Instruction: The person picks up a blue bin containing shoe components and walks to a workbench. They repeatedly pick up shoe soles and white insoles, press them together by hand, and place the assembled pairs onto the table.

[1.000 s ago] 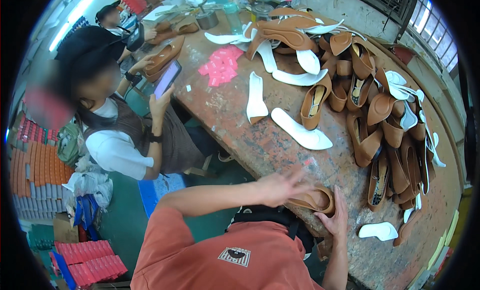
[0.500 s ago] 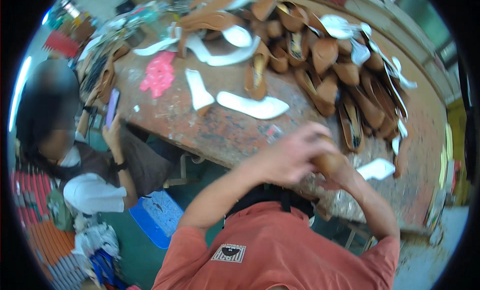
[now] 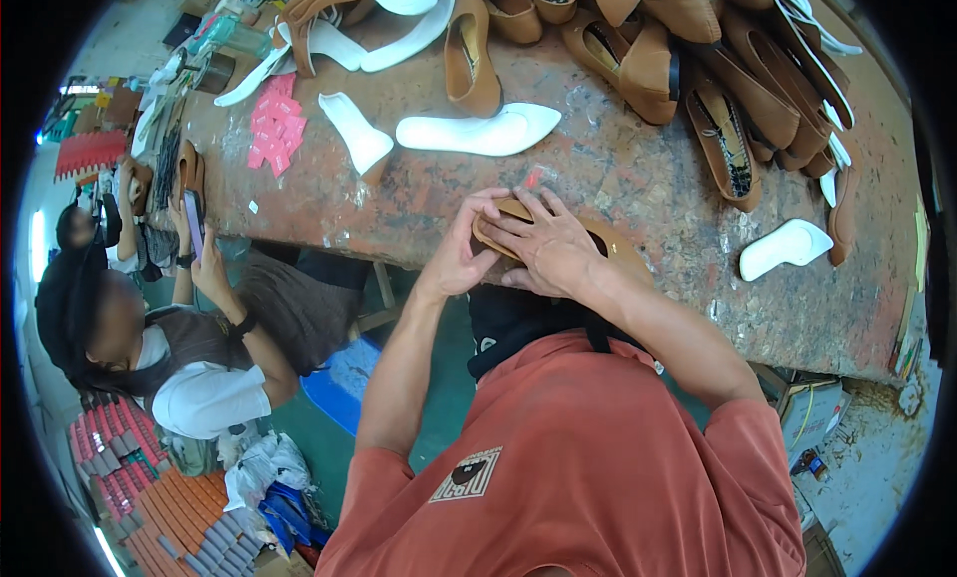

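We see both hands on 1 tan shoe point(image 3: 613, 246) at the near edge of the bench point(image 3: 638, 168). The left hand point(image 3: 461, 250) grips the shoe's left end, fingers curled around it, thumb side toward the body. The right hand point(image 3: 550, 246) lies over the top of the shoe, fingers spread and pressed down, covering most of its front half. So both hands are closed on the shoe; only its right part and a strip of the left rim show. The shoe rests on the bench edge, just above a black apron point(image 3: 518, 318) and an orange shirt point(image 3: 598, 467).

Beyond the hands, well apart, a white shoe last point(image 3: 478, 133) lies flat. A 2nd white last point(image 3: 357, 135) lies just left of it, tilted. A pink pile of small pieces point(image 3: 273, 131) sits further left. A heap of tan shoes point(image 3: 698, 49) fills the far right of the bench, touching and overlapping. Another white last point(image 3: 786, 248) lies alone at the right, near the bench edge.

At the left, a 2nd person point(image 3: 189, 348) sits below the bench, holding a phone point(image 3: 193, 236) up in 1 hand. Red and orange stacks point(image 3: 130, 477) sit by that person at lower left. We cannot tell what they are.
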Demonstrator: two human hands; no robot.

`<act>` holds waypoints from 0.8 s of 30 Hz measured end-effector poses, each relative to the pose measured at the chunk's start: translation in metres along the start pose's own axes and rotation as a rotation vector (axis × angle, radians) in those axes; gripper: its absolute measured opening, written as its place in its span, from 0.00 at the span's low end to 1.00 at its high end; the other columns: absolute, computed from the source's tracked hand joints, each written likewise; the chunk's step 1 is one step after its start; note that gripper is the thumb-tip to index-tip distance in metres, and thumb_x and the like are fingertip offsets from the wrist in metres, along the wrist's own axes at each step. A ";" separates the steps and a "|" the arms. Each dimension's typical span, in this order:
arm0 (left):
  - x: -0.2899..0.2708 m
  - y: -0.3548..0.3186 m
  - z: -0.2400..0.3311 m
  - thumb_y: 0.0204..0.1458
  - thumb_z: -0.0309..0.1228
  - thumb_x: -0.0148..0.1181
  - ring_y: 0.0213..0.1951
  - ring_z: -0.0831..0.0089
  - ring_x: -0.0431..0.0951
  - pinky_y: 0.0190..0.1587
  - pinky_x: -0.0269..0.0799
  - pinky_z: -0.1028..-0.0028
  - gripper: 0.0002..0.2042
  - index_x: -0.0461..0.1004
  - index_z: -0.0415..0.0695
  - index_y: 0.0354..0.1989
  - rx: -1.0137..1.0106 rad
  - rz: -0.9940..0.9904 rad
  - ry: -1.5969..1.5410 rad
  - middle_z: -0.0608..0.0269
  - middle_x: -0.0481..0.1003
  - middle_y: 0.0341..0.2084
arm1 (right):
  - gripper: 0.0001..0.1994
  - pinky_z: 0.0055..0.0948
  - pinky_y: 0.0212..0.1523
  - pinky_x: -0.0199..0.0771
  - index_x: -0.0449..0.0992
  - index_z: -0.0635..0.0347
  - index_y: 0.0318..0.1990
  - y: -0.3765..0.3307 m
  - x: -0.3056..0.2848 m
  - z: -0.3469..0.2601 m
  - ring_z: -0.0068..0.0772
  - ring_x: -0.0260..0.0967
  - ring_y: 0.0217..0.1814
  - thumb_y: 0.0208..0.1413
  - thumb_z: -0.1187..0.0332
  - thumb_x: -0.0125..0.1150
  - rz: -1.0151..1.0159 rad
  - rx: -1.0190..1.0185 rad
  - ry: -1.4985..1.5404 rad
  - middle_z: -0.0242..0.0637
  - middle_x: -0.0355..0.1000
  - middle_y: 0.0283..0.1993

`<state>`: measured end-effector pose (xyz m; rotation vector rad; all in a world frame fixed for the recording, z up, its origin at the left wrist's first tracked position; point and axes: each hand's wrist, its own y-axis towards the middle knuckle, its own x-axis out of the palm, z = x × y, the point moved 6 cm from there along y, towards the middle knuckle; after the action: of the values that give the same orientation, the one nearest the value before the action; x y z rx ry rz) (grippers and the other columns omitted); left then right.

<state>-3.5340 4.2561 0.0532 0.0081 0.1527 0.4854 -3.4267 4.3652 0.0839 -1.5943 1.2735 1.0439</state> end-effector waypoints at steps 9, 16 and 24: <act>0.010 0.002 0.031 0.41 0.21 0.74 0.70 0.43 0.69 0.71 0.67 0.53 0.30 0.71 0.48 0.55 0.250 0.088 0.528 0.49 0.69 0.67 | 0.37 0.67 0.83 0.44 0.76 0.44 0.71 -0.081 -0.051 0.040 0.50 0.57 0.83 0.55 0.43 0.74 -0.079 0.148 0.060 0.29 0.72 0.74; -0.127 -0.093 0.090 0.42 0.27 0.82 0.57 0.55 0.82 0.56 0.80 0.61 0.22 0.71 0.45 0.39 0.314 0.671 0.691 0.50 0.80 0.55 | 0.13 0.34 0.61 0.78 0.83 0.68 0.53 -0.078 -0.096 0.145 0.36 0.81 0.56 0.63 0.74 0.65 0.679 0.414 0.698 0.43 0.83 0.50; -0.335 -0.014 0.100 0.61 0.38 0.70 0.67 0.44 0.74 0.71 0.66 0.54 0.31 0.70 0.35 0.69 0.161 1.198 1.060 0.36 0.75 0.63 | 0.28 0.48 0.68 0.71 0.73 0.66 0.68 0.135 -0.030 0.019 0.53 0.73 0.67 0.61 0.66 0.65 0.534 -0.031 -0.169 0.53 0.76 0.64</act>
<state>-3.8051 4.0912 0.1995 -0.0023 1.2709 1.6456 -3.5661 4.3719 0.0919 -1.1758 1.6109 1.4932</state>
